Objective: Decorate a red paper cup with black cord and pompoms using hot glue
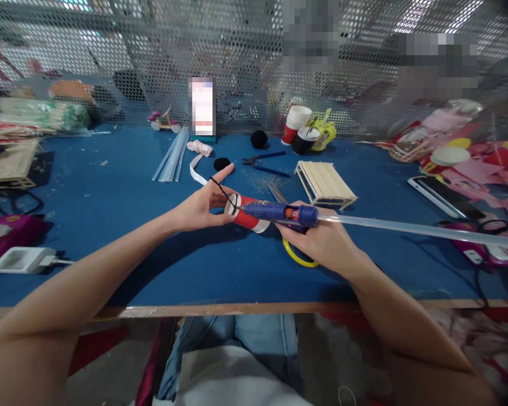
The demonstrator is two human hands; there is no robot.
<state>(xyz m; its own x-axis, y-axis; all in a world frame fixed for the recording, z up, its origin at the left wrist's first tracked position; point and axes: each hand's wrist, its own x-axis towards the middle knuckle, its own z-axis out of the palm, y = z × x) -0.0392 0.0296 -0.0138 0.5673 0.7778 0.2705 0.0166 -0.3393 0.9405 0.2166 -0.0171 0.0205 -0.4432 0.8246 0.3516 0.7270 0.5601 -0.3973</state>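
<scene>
My left hand (198, 207) grips a red and white paper cup (249, 213) lying on its side, its white end towards my fingers. A thin black cord (222, 190) runs from near my raised index finger down to the cup's end. My right hand (328, 239) is closed around a blue hot glue gun (266, 211), whose nozzle points left at that end of the cup. Whether the nozzle touches it I cannot tell. From the gun's back a long clear glue stick (406, 228) sticks out to the right. Scissors with a yellow handle (298, 258) lie beneath my right hand, partly hidden.
Beyond the cup lie blue-handled pliers (268, 163), black pom-poms (259, 139), white ribbon (197, 169) and loose glue sticks (172, 155). A small wooden-stick bench (327, 183) stands right of centre. Stacked cups (297, 121) and a phone (444, 197) are further right. Perforated metal (245, 51) closes the back.
</scene>
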